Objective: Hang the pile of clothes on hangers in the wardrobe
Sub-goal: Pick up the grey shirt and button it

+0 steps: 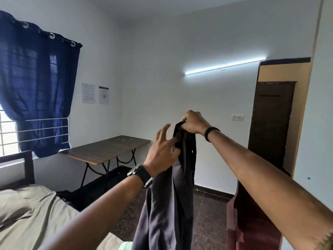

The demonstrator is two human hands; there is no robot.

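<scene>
Dark grey trousers (167, 204) hanging lengthwise in mid-air at centre frame, held up in front of the white wall. Top edge bunched and pinched in the right hand (193, 122), fingers curled over the dark fabric, a black band on that wrist. Left hand (163, 150) just below and to the left, thumb and curled lower fingers against the fabric near the top, the upper fingers spread free and blurred; whether gripping or only touching, cannot tell. Black wristwatch (139, 175) on the left wrist. Fabric falling in long folds down past the bottom edge of the frame, between the two forearms.

Bed (32, 213) with an olive-beige sheet at lower left, dark wooden headboard behind it. Folding table (106, 149) with a wood-grain top and black legs against the wall past the bed, near the window. Navy curtain (37, 87) with metal eyelets drawn across the window at upper left, white bars showing at its lower edge. Two printed sheets (95, 95) stuck on the wall beside the curtain. Lit tube light (225, 66) on the far wall. Dark brown door (270, 127) at right, a white switch plate (237, 117) just beside it. Reddish-brown wooden piece (252, 226) at lower right, partly hidden behind the right forearm. Dark speckled floor below.
</scene>
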